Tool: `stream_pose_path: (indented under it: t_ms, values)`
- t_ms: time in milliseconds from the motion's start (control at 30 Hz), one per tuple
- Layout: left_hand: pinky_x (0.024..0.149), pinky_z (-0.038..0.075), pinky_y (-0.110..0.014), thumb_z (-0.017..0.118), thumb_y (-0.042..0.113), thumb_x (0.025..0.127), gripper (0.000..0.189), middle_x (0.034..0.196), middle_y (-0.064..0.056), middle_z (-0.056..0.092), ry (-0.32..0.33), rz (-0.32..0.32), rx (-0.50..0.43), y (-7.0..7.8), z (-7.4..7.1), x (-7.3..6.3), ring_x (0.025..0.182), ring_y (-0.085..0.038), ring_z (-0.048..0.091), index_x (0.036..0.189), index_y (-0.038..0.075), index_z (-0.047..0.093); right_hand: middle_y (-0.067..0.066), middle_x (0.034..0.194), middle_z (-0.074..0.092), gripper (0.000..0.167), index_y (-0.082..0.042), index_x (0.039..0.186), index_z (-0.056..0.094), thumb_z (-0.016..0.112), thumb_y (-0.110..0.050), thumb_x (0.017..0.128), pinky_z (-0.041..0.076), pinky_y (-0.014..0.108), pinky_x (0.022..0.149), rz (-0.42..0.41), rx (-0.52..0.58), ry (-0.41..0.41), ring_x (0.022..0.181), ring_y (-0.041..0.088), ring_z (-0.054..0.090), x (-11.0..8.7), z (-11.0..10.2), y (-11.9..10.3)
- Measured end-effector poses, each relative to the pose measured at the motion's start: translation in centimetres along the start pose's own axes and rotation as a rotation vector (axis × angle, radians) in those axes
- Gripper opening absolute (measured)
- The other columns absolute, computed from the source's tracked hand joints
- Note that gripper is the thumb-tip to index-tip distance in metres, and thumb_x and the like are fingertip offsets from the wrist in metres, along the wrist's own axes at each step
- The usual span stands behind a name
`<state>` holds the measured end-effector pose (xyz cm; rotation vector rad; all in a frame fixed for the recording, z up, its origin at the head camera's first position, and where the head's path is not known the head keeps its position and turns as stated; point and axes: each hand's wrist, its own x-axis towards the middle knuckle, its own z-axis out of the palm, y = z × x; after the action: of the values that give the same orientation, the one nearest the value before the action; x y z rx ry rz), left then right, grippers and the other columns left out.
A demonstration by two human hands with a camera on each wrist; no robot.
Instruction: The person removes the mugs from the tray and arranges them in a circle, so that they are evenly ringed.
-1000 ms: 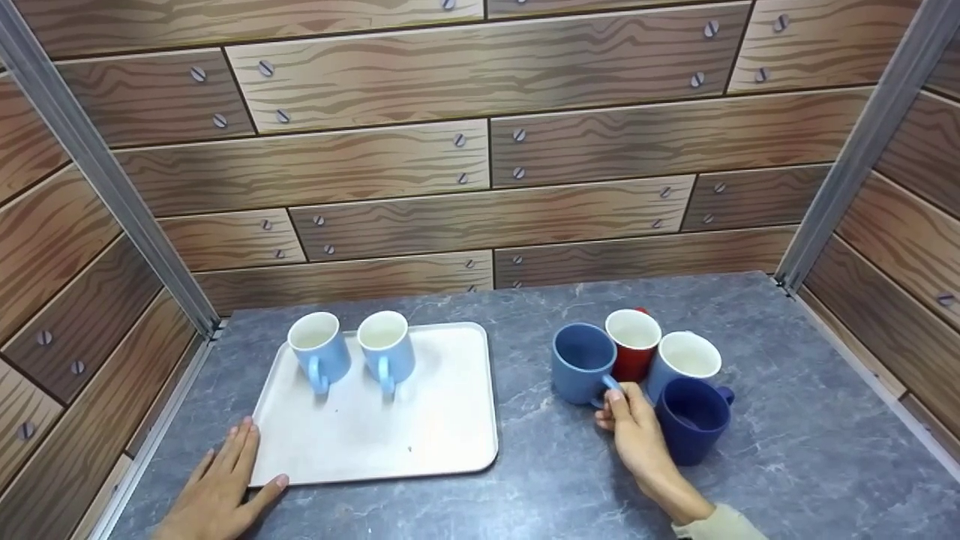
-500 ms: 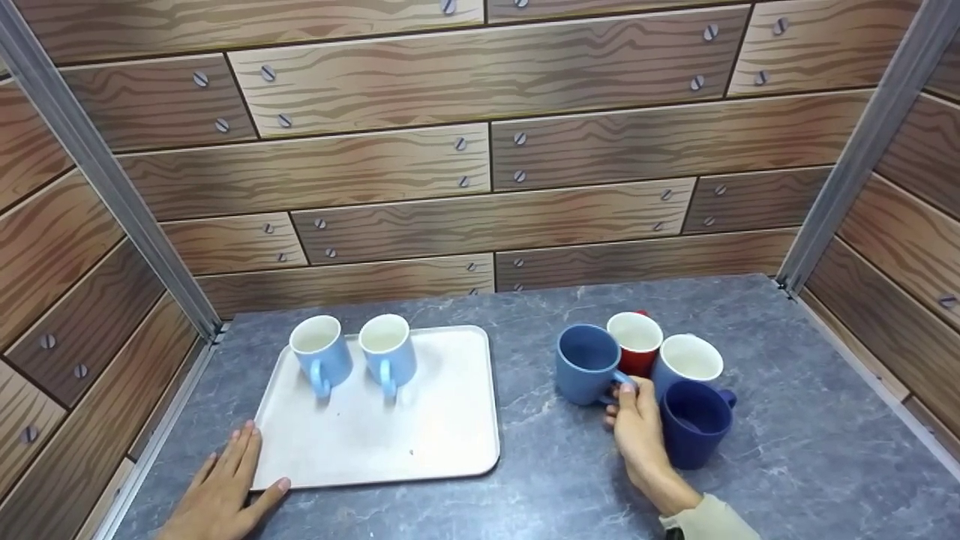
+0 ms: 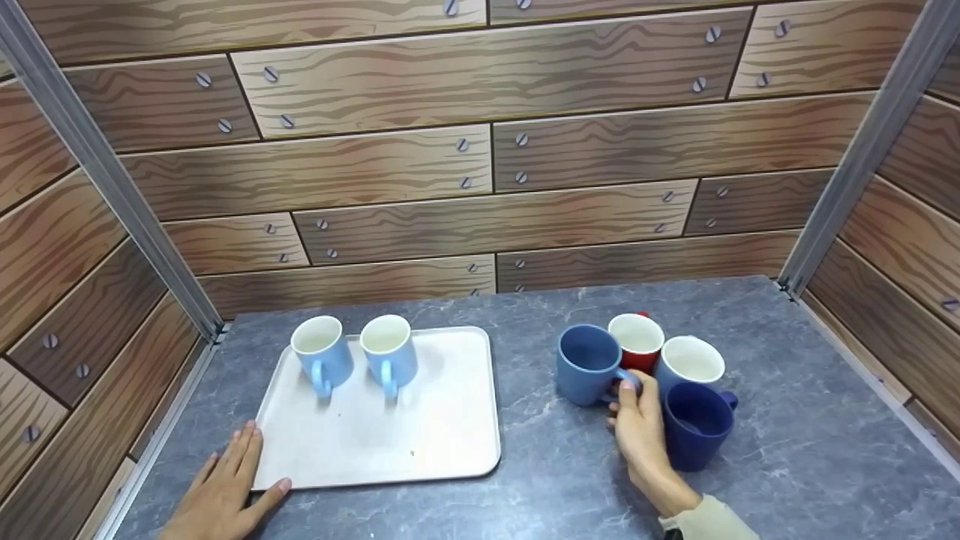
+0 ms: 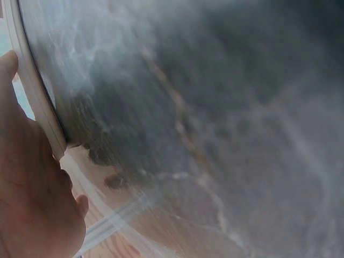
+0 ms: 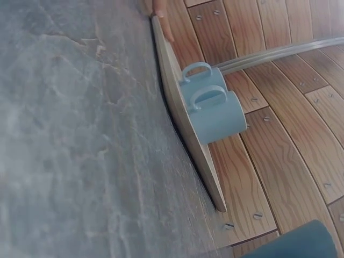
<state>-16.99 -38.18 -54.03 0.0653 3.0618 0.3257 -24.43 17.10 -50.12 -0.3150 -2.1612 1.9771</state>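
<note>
A medium-blue mug point(image 3: 583, 382) stands upright on the grey table, its handle turned toward the right. My right hand point(image 3: 642, 435) pinches that handle between thumb and fingers. Part of the same mug point(image 5: 298, 244) fills the bottom right of the right wrist view, where the hand itself is out of sight. My left hand point(image 3: 217, 487) lies with straight fingers against the near left corner of a white tray point(image 3: 442, 435). Two light-blue mugs, a left one point(image 3: 334, 367) and a right one point(image 3: 401, 364), stand along the tray's far side, handles toward me.
Close behind and beside my right hand are a red mug point(image 3: 637, 352) with a white inside, a blue mug with a white inside point(image 3: 679, 367), and a dark navy mug point(image 3: 694, 442). Wood-patterned walls with metal corner posts point(image 3: 120, 180) enclose the table point(image 3: 540, 465).
My right hand has shifted slightly right and taken a closer grip on the mug's handle, which has turned a little to the right. The left hand stays on the tray's corner.
</note>
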Motion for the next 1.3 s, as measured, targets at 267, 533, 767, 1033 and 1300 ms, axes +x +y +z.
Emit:
stream_pose_path:
  t_ms: [267,533,767,1033,1300]
  values:
    - [0.121,0.020,-0.079,0.049,0.073,0.103,0.108,0.173,-0.032,0.018,0.017,0.014,-0.007,0.0,0.0,-0.1,0.159,-0.054,0.021,0.165,-0.011,0.021,0.021,0.157,0.034,0.057,-0.004,0.168,0.022,0.042,-0.021,0.117,0.056,0.022,0.082,-0.165,-0.179,-0.007,0.115,0.024,0.064,-1.5,-0.2,-0.8]
    - [0.121,0.020,-0.078,0.051,0.070,0.104,0.105,0.173,-0.032,0.019,0.040,0.026,-0.011,0.0,-0.1,-0.3,0.160,-0.053,0.022,0.165,-0.010,0.022,0.016,0.156,0.044,0.054,0.002,0.159,0.039,0.057,0.001,0.108,0.050,0.014,0.082,-0.523,-0.108,0.053,0.109,0.001,0.056,-3.0,1.3,-2.2]
    - [0.121,0.022,-0.078,0.051,0.070,0.104,0.104,0.174,-0.031,0.021,0.060,0.032,-0.013,0.0,-0.1,-0.4,0.159,-0.053,0.024,0.166,-0.009,0.023,0.019,0.141,0.059,0.040,0.003,0.145,0.053,0.063,-0.007,0.107,0.054,0.026,0.083,-0.546,-0.116,-0.149,0.108,0.015,0.066,-3.2,3.9,-3.4]
    - [0.121,0.022,-0.078,0.050,0.071,0.103,0.106,0.173,-0.031,0.021,0.060,0.028,-0.002,0.1,0.0,-0.3,0.159,-0.052,0.024,0.166,-0.010,0.022,0.019,0.136,0.062,0.042,0.000,0.143,0.056,0.067,-0.017,0.106,0.055,0.030,0.085,-0.524,-0.186,-0.338,0.109,0.030,0.070,-3.1,8.3,-4.1]
    - [0.123,0.021,-0.076,0.050,0.070,0.104,0.105,0.173,-0.031,0.022,0.067,0.032,-0.006,0.1,0.0,-0.4,0.160,-0.052,0.023,0.166,-0.010,0.021,0.021,0.134,0.065,0.046,0.001,0.141,0.059,0.067,-0.029,0.107,0.059,0.041,0.088,-0.419,-0.184,-0.438,0.109,0.033,0.071,-2.7,12.9,-4.9]
